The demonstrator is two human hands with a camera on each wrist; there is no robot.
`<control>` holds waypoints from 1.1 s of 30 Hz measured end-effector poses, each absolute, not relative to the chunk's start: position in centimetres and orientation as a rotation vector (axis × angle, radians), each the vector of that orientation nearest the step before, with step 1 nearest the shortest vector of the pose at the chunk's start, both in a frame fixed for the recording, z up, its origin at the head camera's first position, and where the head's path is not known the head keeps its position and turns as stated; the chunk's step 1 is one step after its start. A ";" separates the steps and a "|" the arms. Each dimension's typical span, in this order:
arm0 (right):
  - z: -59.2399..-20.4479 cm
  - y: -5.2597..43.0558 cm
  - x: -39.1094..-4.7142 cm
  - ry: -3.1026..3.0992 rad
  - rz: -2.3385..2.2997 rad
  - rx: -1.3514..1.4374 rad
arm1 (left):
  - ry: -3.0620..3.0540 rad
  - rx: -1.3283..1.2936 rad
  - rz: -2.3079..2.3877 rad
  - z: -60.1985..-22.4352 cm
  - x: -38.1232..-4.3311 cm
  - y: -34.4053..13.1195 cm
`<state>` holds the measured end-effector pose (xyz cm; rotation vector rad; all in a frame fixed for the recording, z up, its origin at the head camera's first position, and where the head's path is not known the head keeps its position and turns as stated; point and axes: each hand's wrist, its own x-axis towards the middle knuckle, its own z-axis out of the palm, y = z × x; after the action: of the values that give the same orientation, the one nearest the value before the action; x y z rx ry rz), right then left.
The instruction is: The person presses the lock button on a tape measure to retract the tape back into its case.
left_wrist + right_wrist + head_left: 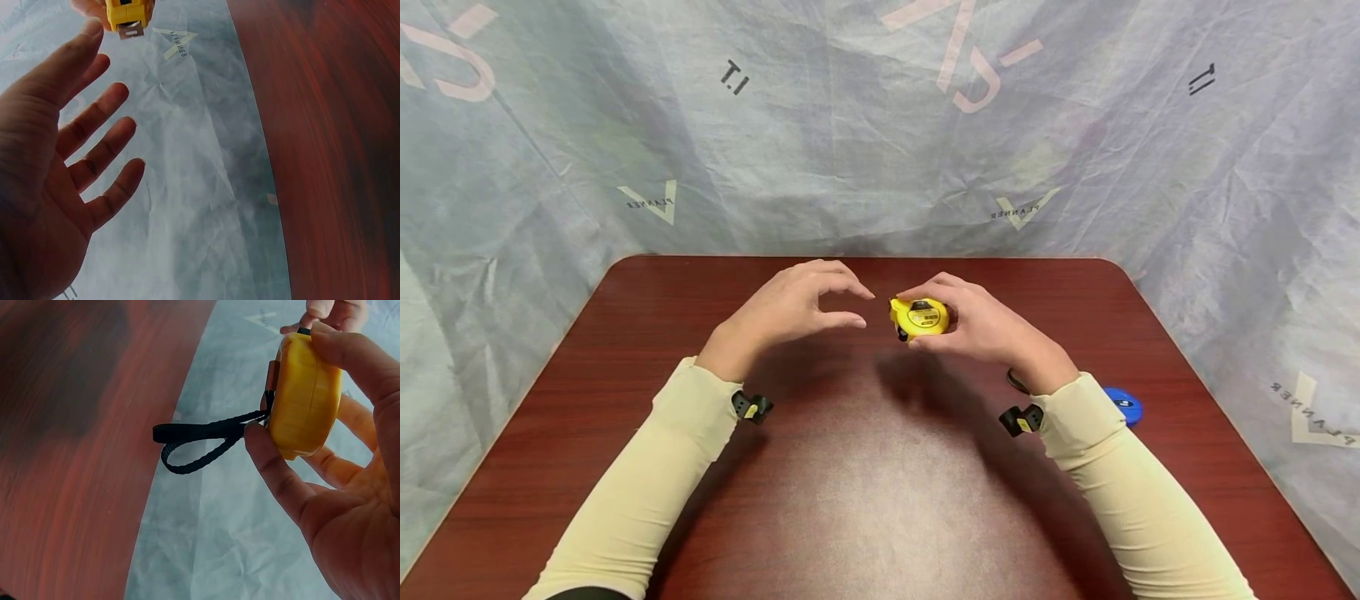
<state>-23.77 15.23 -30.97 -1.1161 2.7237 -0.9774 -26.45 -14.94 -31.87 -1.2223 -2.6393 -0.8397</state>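
Note:
My right hand (pixel 976 321) grips a yellow tape measure (pixel 924 317) above the table, thumb and fingers round its case. In the right wrist view a black wrist strap (pixel 203 434) hangs in a loop from the yellow case (pixel 306 397). The metal end hook (pixel 131 30) of the tape shows at the case's mouth in the left wrist view, pointing toward my left hand. Just left of the tape measure is my left hand (pixel 797 304), thumb and fingers apart with nothing between them. A gap separates its fingertips from the case.
A blue round object (pixel 1124 406) lies on the table to the right, partly behind my right sleeve. The dark red wooden table (pixel 850 500) has rounded far corners. Grey printed sheeting (pixel 850 150) hangs behind it and along both sides.

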 end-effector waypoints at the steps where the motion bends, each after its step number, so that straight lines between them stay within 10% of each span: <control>1: -31.0 15.3 -23.8 2.728 -0.972 -1.109 | -2.650 -1.214 -0.837 -31.9 -26.4 -15.1; 33: -31.0 27.3 -22.5 2.911 -0.762 -0.786 | -2.986 -0.777 -0.609 -33.3 -25.3 -26.9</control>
<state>-22.47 27.26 -30.97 -0.7857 2.9106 -0.7618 -25.27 -26.93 -33.27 -0.7772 -2.9864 -0.6090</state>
